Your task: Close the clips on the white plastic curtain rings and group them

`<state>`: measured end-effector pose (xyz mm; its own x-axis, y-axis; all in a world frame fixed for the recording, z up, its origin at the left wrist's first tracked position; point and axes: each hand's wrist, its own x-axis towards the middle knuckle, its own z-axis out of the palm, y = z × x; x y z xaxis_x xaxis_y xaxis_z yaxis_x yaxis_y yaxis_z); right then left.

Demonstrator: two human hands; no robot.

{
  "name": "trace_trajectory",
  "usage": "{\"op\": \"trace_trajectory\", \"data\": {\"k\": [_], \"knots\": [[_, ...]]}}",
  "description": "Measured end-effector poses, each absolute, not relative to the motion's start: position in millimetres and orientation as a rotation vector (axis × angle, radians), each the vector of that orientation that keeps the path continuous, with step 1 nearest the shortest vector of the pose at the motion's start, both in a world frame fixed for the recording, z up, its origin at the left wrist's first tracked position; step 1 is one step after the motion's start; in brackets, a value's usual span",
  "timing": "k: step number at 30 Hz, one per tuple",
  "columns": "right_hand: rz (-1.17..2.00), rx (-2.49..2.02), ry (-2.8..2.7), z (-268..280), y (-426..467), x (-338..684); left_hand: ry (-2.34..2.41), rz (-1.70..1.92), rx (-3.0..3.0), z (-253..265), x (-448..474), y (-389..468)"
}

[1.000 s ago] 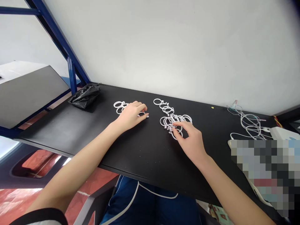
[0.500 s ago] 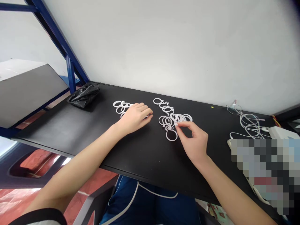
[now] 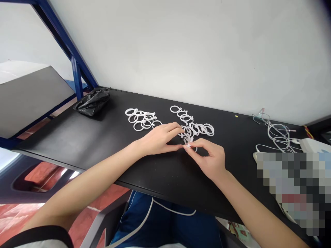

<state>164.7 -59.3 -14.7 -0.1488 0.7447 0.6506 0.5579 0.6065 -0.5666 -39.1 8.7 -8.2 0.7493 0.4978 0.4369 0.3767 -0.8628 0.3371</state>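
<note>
White plastic ring (image 3: 190, 144): pinched between your left hand (image 3: 160, 139) and right hand (image 3: 210, 158), fingertips meeting, beside the ring pile (image 3: 193, 125) on the black desk (image 3: 77, 137).

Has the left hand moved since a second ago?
Yes. The left hand left the left ring pile and went right to the right hand.

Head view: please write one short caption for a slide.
Both hands, left hand and right hand, pinch one white ring beside ring piles on a black table.
</note>
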Motion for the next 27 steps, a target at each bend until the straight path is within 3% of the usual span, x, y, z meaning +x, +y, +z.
{"op": "trace_trajectory", "data": {"k": [27], "knots": [[0.255,-1.046,-1.788,-16.2,-63.3,163.0,0.642,0.78,2.737,-5.4,-38.8,6.0]]}}
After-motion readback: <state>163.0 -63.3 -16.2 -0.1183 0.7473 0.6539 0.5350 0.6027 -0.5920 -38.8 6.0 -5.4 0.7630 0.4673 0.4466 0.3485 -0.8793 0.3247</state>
